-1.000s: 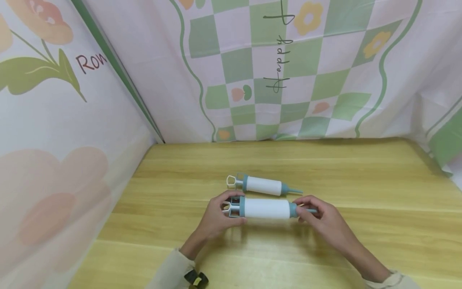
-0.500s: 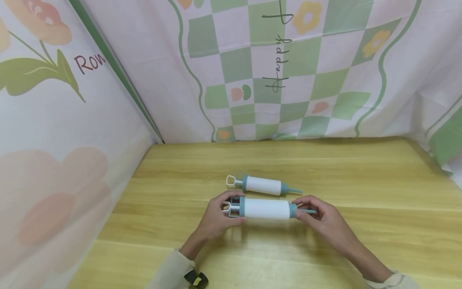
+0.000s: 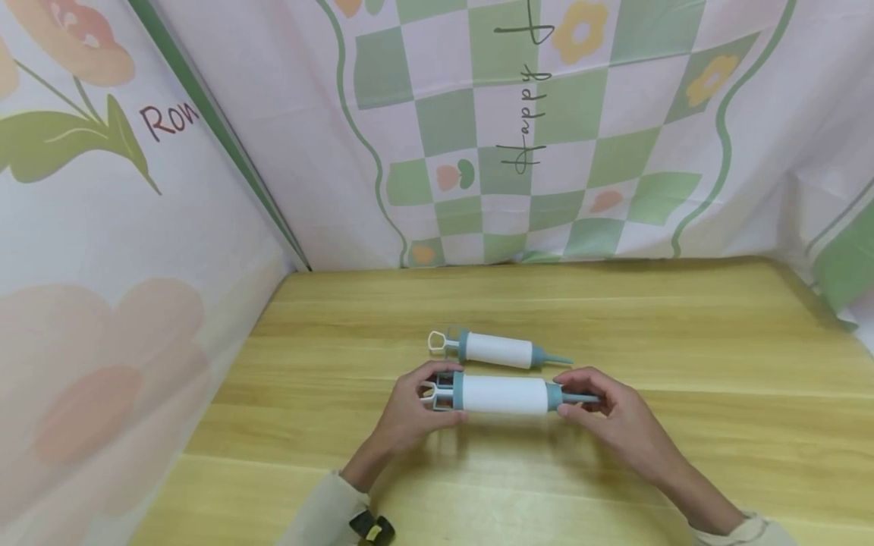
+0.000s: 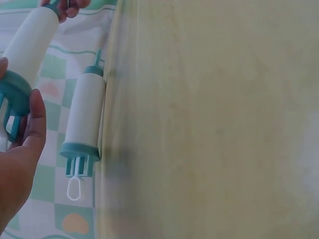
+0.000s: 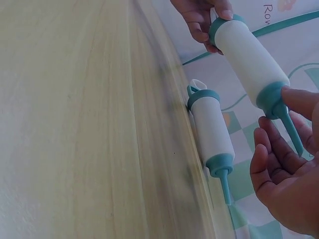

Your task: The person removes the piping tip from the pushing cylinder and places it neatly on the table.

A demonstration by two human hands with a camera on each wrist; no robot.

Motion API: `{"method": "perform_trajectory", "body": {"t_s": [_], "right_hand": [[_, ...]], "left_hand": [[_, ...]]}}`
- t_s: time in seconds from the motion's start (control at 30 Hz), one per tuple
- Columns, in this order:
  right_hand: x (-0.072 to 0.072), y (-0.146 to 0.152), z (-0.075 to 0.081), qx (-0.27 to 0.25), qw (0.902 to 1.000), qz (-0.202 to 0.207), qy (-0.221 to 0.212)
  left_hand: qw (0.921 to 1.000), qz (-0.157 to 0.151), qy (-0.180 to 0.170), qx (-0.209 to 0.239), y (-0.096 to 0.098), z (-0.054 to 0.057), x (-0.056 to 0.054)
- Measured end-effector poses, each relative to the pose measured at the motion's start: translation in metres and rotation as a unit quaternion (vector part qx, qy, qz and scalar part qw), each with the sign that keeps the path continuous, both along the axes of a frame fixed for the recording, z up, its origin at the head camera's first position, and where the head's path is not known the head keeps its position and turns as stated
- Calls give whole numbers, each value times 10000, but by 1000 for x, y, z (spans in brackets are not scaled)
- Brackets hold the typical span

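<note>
A large white syringe with teal ends lies crosswise between my two hands in the head view. My left hand grips its teal collar, thumb on the near side and fingers on the far side, around the white ring-shaped plunger handle. At the other end my right hand holds the teal cone at the base of the nozzle, thumb and fingertips on opposite sides. In the right wrist view the teal nozzle points down past the curled fingers. Just beyond lies a second, similar syringe, its ring handle to the left.
The wooden table ends at a patterned cloth hanging along its back. Another printed cloth closes off the left side. A dark strap shows at the left sleeve.
My right thumb has slid a little toward me, baring more of the teal cone. Both syringes and my left hand have stayed almost still.
</note>
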State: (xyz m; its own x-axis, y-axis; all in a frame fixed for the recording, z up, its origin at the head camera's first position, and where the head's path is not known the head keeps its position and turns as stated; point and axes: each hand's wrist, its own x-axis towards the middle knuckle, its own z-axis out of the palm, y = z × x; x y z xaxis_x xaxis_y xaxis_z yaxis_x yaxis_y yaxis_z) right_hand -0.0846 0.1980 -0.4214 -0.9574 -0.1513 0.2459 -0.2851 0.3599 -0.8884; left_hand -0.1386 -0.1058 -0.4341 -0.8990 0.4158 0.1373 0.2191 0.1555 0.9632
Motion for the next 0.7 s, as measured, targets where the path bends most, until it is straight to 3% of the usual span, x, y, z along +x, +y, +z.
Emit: {"method": "perform_trajectory", "body": {"t_s": [0.23,0.5,0.7], "right_hand": [[-1,-2,1,94,9999,-13,-102],[-2,-6,4,-133,9970,-39,-759],[-2,-6,3,-330,9968,140,-710]], "left_hand": [[10000,29,-11,3,-2,0,1],[10000,38,26,-7,-3,0,1],[10000,48,9,28,-4,1,2]]}}
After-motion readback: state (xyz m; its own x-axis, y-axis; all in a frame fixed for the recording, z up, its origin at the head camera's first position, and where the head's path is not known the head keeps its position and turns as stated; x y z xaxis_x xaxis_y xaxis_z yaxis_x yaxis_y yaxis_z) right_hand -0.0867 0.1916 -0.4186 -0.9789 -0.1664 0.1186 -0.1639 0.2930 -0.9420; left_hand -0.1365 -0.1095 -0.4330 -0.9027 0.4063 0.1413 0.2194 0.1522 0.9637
